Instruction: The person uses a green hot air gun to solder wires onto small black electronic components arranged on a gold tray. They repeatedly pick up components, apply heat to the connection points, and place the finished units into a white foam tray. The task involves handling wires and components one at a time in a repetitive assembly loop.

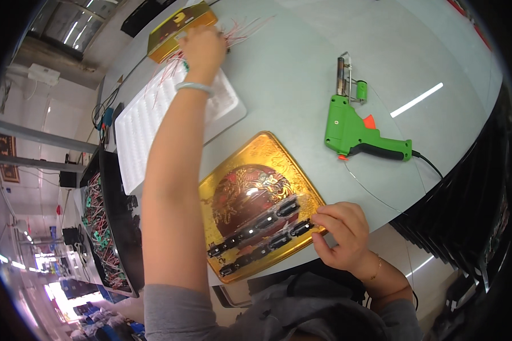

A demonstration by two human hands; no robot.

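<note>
wires (236,36) to ease out gently with left hand (203,54), can't tell its grip; best steady black strips (267,221) with right hand (342,234), spread at their end.

A framed plaque (6,157) hangs left; a white box (43,74), higher.

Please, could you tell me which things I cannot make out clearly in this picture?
All in the head view:
Left grip: its own back hides the fingertips and anything they hold.
White tray: partly covered by the left forearm.
Right grip: too small to tell whether it pinches the nearer black strip.
Wired parts: too small and tangled to count.
</note>
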